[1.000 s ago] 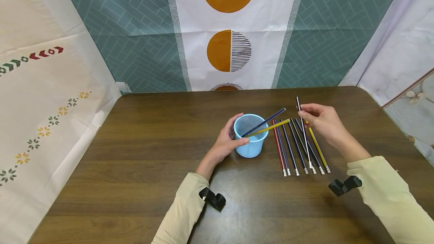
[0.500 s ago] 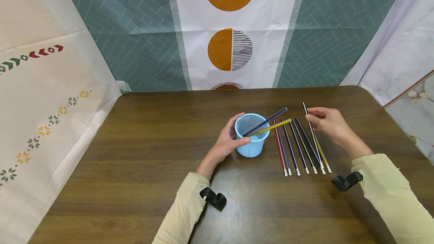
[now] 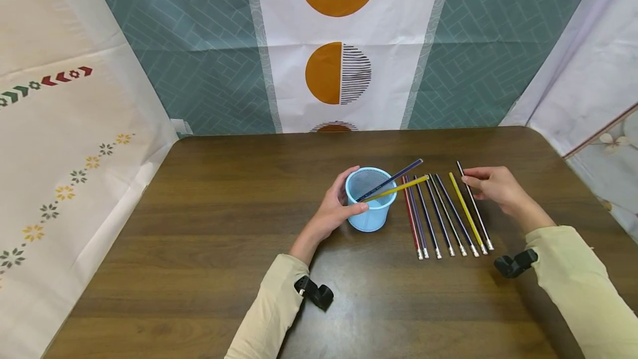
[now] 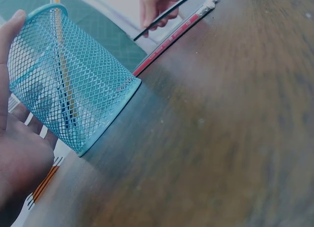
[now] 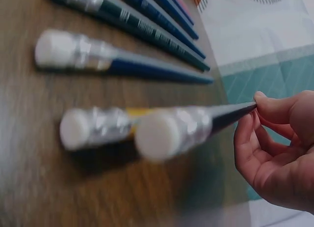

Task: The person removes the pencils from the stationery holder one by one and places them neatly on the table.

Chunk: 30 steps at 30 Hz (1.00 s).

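Observation:
My left hand [image 3: 329, 209] holds a light blue mesh pencil cup [image 3: 368, 220] by its side, thumb near the rim. A blue pencil [image 3: 399, 174] and a yellow pencil [image 3: 411, 183] lean out of the cup to the right. At the right end of a row of pencils, my right hand [image 3: 498, 187] pinches a dark pencil [image 3: 477, 210] near its far end. The white eraser [image 5: 159, 134] of this pencil points back toward the right wrist camera. Just left of it lies another yellow pencil [image 3: 466, 210], its eraser end close by in the right wrist view.
Several dark pencils [image 3: 441, 218] lie side by side, eraser ends toward me, with a red pencil [image 3: 411, 220] at the left end by the cup. The brown wooden table [image 3: 224, 237] ends at a patterned cloth backdrop [image 3: 209, 60]. Pale cloths hang at both sides.
My right hand has moved right and down with the dark pencil, carrying it across the yellow one to the row's right end. The left hand and cup have stayed nearly still.

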Each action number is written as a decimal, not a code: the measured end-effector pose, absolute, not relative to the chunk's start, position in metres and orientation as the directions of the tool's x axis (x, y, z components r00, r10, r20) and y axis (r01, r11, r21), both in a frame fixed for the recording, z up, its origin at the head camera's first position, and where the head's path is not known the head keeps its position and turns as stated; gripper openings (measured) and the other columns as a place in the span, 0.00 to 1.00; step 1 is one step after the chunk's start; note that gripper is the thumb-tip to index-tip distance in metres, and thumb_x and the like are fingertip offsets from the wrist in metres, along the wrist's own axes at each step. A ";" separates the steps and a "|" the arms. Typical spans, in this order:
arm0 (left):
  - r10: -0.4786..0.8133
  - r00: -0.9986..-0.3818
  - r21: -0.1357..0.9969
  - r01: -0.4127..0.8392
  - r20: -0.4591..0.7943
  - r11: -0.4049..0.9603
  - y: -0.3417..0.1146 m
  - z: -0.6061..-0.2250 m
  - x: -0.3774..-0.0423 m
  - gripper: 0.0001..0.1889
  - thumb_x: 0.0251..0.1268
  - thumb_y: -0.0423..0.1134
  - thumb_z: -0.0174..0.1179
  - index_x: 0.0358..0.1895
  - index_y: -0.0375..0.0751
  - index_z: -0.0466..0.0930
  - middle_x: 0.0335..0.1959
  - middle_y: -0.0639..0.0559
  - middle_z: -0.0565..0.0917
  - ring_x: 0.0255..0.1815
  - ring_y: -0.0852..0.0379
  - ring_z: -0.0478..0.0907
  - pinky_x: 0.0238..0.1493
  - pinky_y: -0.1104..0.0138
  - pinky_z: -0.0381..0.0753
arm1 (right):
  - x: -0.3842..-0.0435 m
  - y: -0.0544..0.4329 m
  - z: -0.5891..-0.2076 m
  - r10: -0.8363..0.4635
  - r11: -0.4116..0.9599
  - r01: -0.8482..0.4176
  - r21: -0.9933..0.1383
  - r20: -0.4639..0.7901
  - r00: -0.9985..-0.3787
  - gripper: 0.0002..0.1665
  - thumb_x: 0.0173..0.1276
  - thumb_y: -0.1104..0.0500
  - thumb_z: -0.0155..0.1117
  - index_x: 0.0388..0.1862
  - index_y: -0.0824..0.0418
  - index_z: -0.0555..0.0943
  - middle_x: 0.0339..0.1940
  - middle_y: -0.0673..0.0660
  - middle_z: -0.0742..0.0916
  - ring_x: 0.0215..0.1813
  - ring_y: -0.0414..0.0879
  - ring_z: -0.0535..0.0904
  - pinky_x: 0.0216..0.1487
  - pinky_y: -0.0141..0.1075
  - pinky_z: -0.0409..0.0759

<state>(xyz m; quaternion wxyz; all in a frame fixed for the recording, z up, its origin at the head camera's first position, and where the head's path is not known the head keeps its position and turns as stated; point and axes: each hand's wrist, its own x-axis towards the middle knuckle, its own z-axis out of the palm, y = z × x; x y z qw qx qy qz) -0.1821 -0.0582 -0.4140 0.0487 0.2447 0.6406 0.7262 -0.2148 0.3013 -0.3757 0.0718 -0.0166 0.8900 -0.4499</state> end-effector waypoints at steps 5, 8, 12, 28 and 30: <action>0.388 -0.873 0.953 0.242 0.296 -0.183 -0.060 -0.413 -0.181 0.42 0.55 0.29 0.66 0.73 0.35 0.54 0.62 0.36 0.69 0.63 0.48 0.67 0.64 0.59 0.63 | -0.216 0.311 -0.384 -0.096 0.591 0.059 -0.804 -0.143 -0.985 0.27 0.74 0.61 0.56 0.59 0.84 0.68 0.42 0.57 0.82 0.33 0.32 0.74 0.33 0.32 0.80; 0.390 -0.874 0.954 0.236 0.291 -0.184 -0.059 -0.413 -0.181 0.42 0.55 0.26 0.65 0.73 0.35 0.54 0.62 0.37 0.69 0.62 0.48 0.67 0.63 0.61 0.64 | -0.216 0.315 -0.388 -0.100 0.578 0.081 -0.812 -0.170 -0.980 0.28 0.74 0.61 0.55 0.60 0.85 0.67 0.39 0.52 0.81 0.33 0.32 0.74 0.33 0.32 0.81; 0.386 -0.875 0.954 0.236 0.292 -0.186 -0.059 -0.414 -0.181 0.42 0.54 0.26 0.65 0.73 0.33 0.54 0.62 0.36 0.69 0.62 0.48 0.67 0.63 0.61 0.63 | -0.218 0.317 -0.390 -0.114 0.575 0.094 -0.813 -0.193 -0.975 0.28 0.74 0.61 0.55 0.60 0.85 0.66 0.39 0.54 0.82 0.34 0.34 0.75 0.34 0.32 0.81; 0.382 -0.881 0.958 0.230 0.280 -0.174 -0.058 -0.415 -0.182 0.42 0.55 0.25 0.65 0.73 0.36 0.55 0.63 0.37 0.69 0.63 0.48 0.66 0.64 0.59 0.63 | -0.216 0.318 -0.388 -0.113 0.657 0.088 -0.749 -0.214 -0.970 0.28 0.74 0.57 0.56 0.59 0.82 0.69 0.42 0.64 0.82 0.37 0.41 0.76 0.35 0.32 0.81; 0.383 -0.880 0.958 0.231 0.281 -0.171 -0.058 -0.414 -0.182 0.42 0.55 0.26 0.65 0.73 0.36 0.55 0.63 0.37 0.69 0.63 0.48 0.66 0.64 0.59 0.63 | -0.216 0.319 -0.388 -0.107 0.659 0.087 -0.747 -0.208 -0.972 0.28 0.74 0.57 0.56 0.58 0.82 0.70 0.41 0.62 0.82 0.36 0.41 0.76 0.35 0.32 0.81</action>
